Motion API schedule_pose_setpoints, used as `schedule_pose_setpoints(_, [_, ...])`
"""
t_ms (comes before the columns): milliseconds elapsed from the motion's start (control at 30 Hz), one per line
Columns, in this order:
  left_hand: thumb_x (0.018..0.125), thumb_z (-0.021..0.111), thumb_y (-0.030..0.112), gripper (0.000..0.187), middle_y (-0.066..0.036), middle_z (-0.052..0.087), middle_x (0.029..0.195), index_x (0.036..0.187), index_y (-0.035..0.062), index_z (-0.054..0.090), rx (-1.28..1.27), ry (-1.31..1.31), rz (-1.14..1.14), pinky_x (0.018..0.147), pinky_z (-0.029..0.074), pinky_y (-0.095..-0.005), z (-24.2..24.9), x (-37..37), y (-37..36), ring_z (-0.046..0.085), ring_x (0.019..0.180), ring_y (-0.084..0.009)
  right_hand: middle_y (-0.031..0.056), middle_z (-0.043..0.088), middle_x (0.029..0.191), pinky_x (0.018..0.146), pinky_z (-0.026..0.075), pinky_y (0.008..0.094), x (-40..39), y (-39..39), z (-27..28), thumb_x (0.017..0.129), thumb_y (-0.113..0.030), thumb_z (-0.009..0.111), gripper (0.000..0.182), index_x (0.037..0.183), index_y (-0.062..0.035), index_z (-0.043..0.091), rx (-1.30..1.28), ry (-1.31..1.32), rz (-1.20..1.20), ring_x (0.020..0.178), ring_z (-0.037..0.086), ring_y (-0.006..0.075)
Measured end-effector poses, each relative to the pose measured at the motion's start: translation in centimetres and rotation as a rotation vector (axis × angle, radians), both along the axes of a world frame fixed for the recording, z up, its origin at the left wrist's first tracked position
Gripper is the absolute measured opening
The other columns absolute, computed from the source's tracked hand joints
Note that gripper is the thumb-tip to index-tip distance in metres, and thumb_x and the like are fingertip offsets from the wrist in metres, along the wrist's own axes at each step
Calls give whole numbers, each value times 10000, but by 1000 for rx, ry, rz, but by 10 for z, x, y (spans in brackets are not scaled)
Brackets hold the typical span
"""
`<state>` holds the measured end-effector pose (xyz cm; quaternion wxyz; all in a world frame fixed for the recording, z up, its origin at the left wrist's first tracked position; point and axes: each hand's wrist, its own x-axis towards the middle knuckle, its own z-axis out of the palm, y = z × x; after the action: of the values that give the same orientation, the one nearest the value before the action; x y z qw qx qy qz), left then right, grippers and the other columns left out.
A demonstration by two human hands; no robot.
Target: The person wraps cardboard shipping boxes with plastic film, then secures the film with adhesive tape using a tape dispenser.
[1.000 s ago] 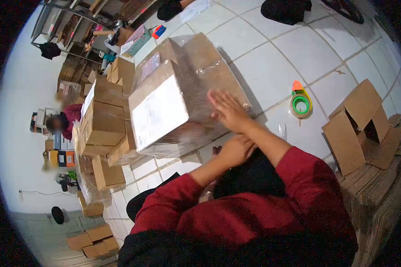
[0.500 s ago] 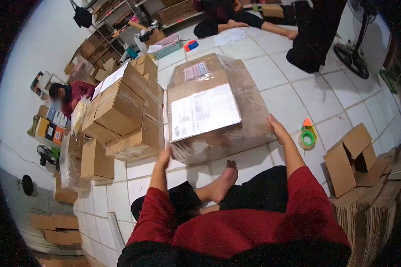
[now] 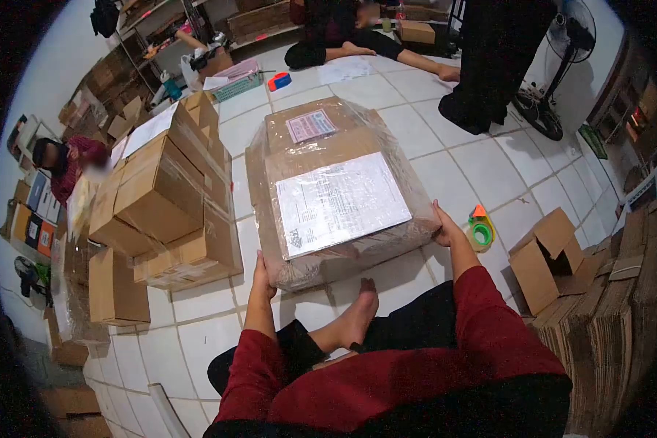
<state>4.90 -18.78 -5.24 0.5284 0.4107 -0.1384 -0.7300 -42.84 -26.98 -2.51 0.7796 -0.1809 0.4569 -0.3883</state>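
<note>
A large cardboard box point(image 3: 263, 171) wrapped in clear plastic film sits on the floor before my crossed legs. On its top are a white printed sheet point(image 3: 343, 201) and a smaller pink-and-white label point(image 3: 312, 126) under the film. My left hand point(image 3: 265, 277) grips the box's near left corner, thumb up along the side and fingers partly hidden. At the near right corner, my right hand point(image 3: 445, 225) holds the box the same way, its fingers mostly out of sight beneath. A tape dispenser point(image 3: 480, 232) with green and orange parts lies just right of that hand.
Stacked cardboard boxes point(image 3: 150, 197) stand at left, with a person point(image 3: 69, 168) behind them. An open box point(image 3: 544, 259) rests beside bundled flat cardboard point(image 3: 598, 328) at right. Another person sits at the back; someone in black trousers point(image 3: 489, 66) stands near a fan point(image 3: 573, 40).
The wrapped box has turned slightly between my hands, showing more of its left side. Both hands keep contact with its near corners. My view has shifted to the right.
</note>
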Motion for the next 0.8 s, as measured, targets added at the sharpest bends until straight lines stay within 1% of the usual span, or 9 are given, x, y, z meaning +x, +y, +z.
schedule_pose_setpoints(100, [813,286,531,633,-114,435,1164,1203,35,336,9,-61,-14,898,328,-374,4,0,1,415,1060,-270,78,417,1197,925,269,395,-15,-20,-3,741,-624,332,700,1172,-76,396,121,243,236,1076,395,226])
schedule_pose_setpoints(167, [821,304,506,624,-122,422,1172,1202,12,331,82,-322,-23,888,331,-341,4,17,-15,417,1056,-255,103,341,1257,944,222,409,-17,-54,8,726,-647,332,770,1220,-57,329,-64,970,318,1144,319,245])
schedule_pose_setpoints(267, [836,301,469,605,-126,389,1203,1222,3,305,-19,-745,263,903,305,-314,35,36,-64,395,1078,-237,109,182,1321,970,143,408,28,-101,80,739,-638,310,776,1270,-81,213,-409,781,67,1209,169,230])
schedule_pose_setpoints(300, [842,275,469,618,-120,310,1258,1240,-3,264,-123,-630,260,944,214,-302,68,25,-77,287,1149,-227,112,102,1352,983,104,408,48,-106,105,746,-634,299,784,1295,-93,154,-581,674,-69,1242,95,222])
schedule_pose_setpoints(333, [848,250,469,631,-114,230,1313,1258,-9,223,-220,-505,249,986,124,-291,101,13,-89,179,1220,-217,122,139,1342,989,103,360,72,-104,123,772,-600,281,739,1288,-82,176,-631,666,-17,1240,108,223])
schedule_pose_setpoints(467, [824,257,519,666,-125,273,1287,1269,25,215,-286,-555,124,968,174,-302,124,-35,-112,237,1189,-229,123,164,1335,1000,94,299,104,-130,96,825,-525,241,646,1280,-68,201,-838,638,246,1240,112,224])
schedule_pose_setpoints(600, [799,264,569,703,-136,316,1261,1281,60,207,-192,-679,7,949,225,-313,108,-35,-111,295,1158,-241,127,137,1341,1003,88,305,91,-115,114,854,-468,204,586,1282,-68,190,-814,875,302,1243,96,222])
schedule_pose_setpoints(700, [796,256,581,714,-138,331,1252,1272,49,230,-160,-727,-70,944,238,-309,87,-7,-116,318,1144,-239,92,94,1357,997,85,324,52,-131,103,813,-564,196,690,1300,-84,100,-466,1134,654,1246,92,228])
schedule_pose_setpoints(800, [839,209,507,651,-93,88,1356,1306,86,41,-94,-767,-15,994,103,-296,76,3,-116,97,1240,-210,114,94,1352,990,126,314,53,-140,95,762,-631,248,808,1294,-46,81,-696,861,87,1241,114,222])
